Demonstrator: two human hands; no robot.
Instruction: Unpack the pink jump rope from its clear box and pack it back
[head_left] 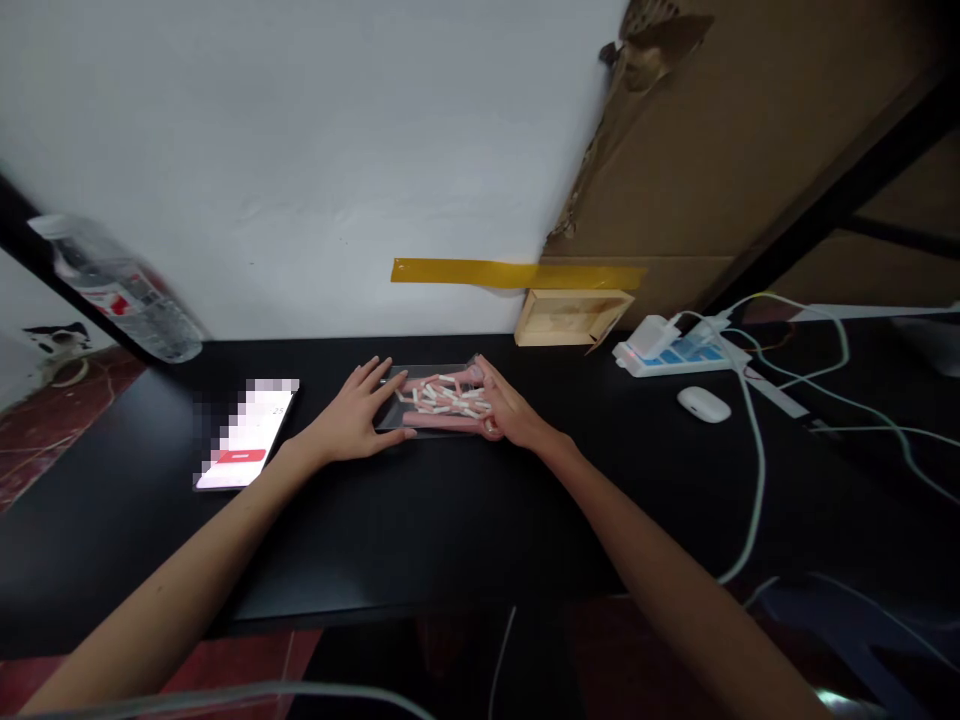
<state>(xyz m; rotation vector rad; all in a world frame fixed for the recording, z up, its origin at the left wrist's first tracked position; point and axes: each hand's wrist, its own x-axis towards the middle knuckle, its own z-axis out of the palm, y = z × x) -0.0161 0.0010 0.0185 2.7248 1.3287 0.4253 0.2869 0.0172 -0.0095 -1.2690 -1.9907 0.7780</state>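
A clear plastic package (450,396) lies flat on the black table (420,530) between my hands. Inside it are two pink handles and many short white and pink tube pieces, which look like a beaded skipping rope. My left hand (361,408) rests at the package's left end, fingers spread, with fingertips and thumb over its edge. Round the right end is my right hand (514,407), its fingers close together against the far corner; its thumb is hard to make out.
At left are a lit phone (251,435) and a plastic water bottle (127,290). A small wooden frame (574,316) leans at the back. To the right are a power strip (675,350) with cables and a white mouse-like case (703,404). Yellow tape (465,272) crosses the wall.
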